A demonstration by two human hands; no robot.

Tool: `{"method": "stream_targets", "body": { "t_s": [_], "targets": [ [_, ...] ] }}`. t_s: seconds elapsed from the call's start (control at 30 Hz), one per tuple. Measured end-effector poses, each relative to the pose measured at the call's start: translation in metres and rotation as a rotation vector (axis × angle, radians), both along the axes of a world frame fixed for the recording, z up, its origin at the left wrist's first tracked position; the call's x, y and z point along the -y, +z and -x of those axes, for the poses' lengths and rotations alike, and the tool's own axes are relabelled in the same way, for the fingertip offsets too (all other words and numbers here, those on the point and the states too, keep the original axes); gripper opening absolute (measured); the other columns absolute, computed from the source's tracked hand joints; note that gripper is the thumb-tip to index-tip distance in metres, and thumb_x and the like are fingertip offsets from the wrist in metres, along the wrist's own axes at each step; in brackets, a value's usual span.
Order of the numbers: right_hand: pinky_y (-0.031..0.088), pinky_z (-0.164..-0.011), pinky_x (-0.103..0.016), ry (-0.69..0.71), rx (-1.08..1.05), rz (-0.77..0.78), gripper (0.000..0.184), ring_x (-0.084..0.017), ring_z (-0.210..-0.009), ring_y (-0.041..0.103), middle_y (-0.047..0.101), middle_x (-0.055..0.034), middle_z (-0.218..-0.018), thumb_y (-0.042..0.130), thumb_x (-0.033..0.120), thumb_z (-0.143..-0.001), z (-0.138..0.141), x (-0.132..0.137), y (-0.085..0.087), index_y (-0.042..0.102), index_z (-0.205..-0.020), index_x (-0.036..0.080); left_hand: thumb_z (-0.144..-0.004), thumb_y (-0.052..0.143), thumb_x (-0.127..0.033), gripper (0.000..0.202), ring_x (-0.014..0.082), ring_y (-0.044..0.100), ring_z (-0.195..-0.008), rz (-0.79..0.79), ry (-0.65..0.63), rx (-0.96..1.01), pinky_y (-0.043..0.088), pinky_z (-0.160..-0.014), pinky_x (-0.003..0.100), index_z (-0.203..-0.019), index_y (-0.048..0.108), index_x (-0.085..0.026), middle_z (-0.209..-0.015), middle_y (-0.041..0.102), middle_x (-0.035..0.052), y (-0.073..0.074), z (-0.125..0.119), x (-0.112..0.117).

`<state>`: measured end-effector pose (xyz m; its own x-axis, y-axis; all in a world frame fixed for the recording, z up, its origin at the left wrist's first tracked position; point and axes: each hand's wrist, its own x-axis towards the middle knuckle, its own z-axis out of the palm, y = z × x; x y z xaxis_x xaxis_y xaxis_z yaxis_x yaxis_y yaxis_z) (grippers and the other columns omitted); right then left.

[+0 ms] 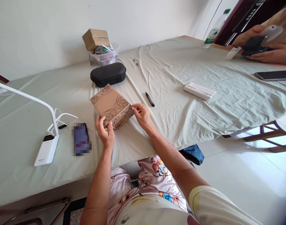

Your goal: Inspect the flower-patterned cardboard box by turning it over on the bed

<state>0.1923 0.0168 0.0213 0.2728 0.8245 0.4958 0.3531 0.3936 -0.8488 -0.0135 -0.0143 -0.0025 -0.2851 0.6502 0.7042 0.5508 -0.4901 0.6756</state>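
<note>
A box wrapped in brown paper with drawn rose patterns (111,104) rests on the table covered by a pale green cloth (180,103). My left hand (105,132) grips the box's near corner with fingers curled around it. My right hand (141,115) pinches the paper at the box's right end. Both hands press the wrapping against the box. A black marker (150,99) lies on the cloth just right of my right hand.
A black oval case (108,74) sits behind the box, and behind it a clear tub with a small cardboard box (96,39). A phone (81,139) and white power bank (46,150) lie left. A white flat pack (199,91) lies right. Another person's hands (262,43) hold a device at far right.
</note>
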Motion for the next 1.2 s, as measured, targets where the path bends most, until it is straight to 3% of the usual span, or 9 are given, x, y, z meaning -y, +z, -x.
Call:
{"method": "stream_targets", "body": {
  "t_s": [0.1, 0.27, 0.47, 0.63, 0.83, 0.93, 1.07, 1.2],
  "targets": [
    [0.054, -0.076, -0.033, 0.0, 0.008, -0.005, 0.037, -0.018, -0.079, 0.063, 0.073, -0.0063, -0.096, 0.062, 0.057, -0.097, 0.0, -0.001, -0.003, 0.078, -0.097, 0.023, -0.102, 0.055, -0.063, 0.054, 0.0291, 0.059, -0.137, 0.011, 0.01, 0.028, 0.051, -0.118, 0.046, -0.129, 0.062, -0.017, -0.142, 0.06, 0.0206, 0.001, 0.0, 0.0],
    [0.055, -0.077, -0.033, -0.011, 0.034, -0.001, 0.031, -0.019, -0.083, 0.065, 0.074, -0.0061, -0.098, 0.065, 0.052, -0.098, 0.0, -0.003, -0.007, 0.079, -0.1, 0.024, -0.101, 0.056, -0.063, 0.054, 0.0277, 0.058, -0.139, 0.04, -0.054, 0.147, 0.048, -0.121, 0.044, -0.133, 0.056, -0.019, -0.144, 0.057, 0.0192, -0.006, 0.005, -0.005],
    [0.054, -0.072, -0.031, 0.0, 0.004, 0.004, 0.04, -0.019, -0.085, 0.068, 0.075, -0.0074, -0.101, 0.063, 0.06, -0.098, 0.002, 0.0, -0.004, 0.08, -0.101, 0.023, -0.1, 0.058, -0.061, 0.053, 0.0283, 0.06, -0.138, 0.032, -0.127, 0.219, 0.049, -0.121, 0.044, -0.132, 0.051, -0.019, -0.142, 0.058, 0.0199, -0.013, 0.011, -0.011],
    [0.057, -0.075, -0.031, 0.026, -0.074, -0.008, 0.05, -0.015, -0.078, 0.065, 0.075, -0.007, -0.103, 0.064, 0.069, -0.096, 0.002, 0.003, 0.002, 0.078, -0.104, 0.022, -0.101, 0.053, -0.063, 0.056, 0.0275, 0.066, -0.132, 0.133, -0.17, 0.248, 0.06, -0.104, 0.039, -0.139, 0.045, -0.022, -0.146, 0.057, 0.0201, -0.019, 0.014, -0.013],
    [0.058, -0.076, -0.031, 0.04, -0.239, -0.126, 0.052, -0.016, -0.084, 0.066, 0.071, -0.0071, -0.108, 0.068, 0.074, -0.091, -0.001, -0.007, -0.005, 0.073, -0.106, 0.024, -0.096, 0.058, -0.066, 0.06, 0.0282, 0.068, -0.126, 0.285, -0.3, 0.368, 0.065, -0.087, 0.036, -0.137, 0.047, -0.023, -0.147, 0.059, 0.021, -0.028, 0.01, -0.017],
    [0.059, -0.078, -0.032, 0.099, -0.308, -0.106, 0.054, -0.017, -0.089, 0.066, 0.071, -0.0074, -0.109, 0.069, 0.075, -0.089, -0.002, -0.012, -0.008, 0.071, -0.11, 0.024, -0.099, 0.056, -0.062, 0.054, 0.0278, 0.07, -0.123, 0.31, -0.191, 0.225, 0.065, -0.09, 0.037, -0.134, 0.055, -0.02, -0.138, 0.066, 0.0198, -0.029, 0.007, -0.016],
    [0.059, -0.078, -0.032, 0.136, -0.315, -0.093, 0.056, -0.017, -0.088, 0.064, 0.069, -0.0064, -0.106, 0.07, 0.076, -0.088, 0.001, -0.01, -0.007, 0.072, -0.112, 0.025, -0.098, 0.057, -0.045, 0.035, 0.0289, 0.068, -0.125, 0.226, 0.025, -0.048, 0.059, -0.104, 0.041, -0.12, 0.067, -0.018, -0.129, 0.071, 0.0182, -0.025, 0.009, -0.014],
    [0.057, -0.074, -0.031, 0.173, -0.299, -0.114, 0.053, -0.016, -0.084, 0.064, 0.067, -0.0045, -0.1, 0.072, 0.073, -0.089, 0.004, -0.006, -0.005, 0.074, -0.112, 0.026, -0.096, 0.055, -0.034, 0.026, 0.0299, 0.071, -0.111, 0.29, 0.075, -0.127, 0.056, -0.101, 0.044, -0.112, 0.068, -0.019, -0.116, 0.075, 0.0165, -0.022, 0.012, -0.013]
  ]
}}
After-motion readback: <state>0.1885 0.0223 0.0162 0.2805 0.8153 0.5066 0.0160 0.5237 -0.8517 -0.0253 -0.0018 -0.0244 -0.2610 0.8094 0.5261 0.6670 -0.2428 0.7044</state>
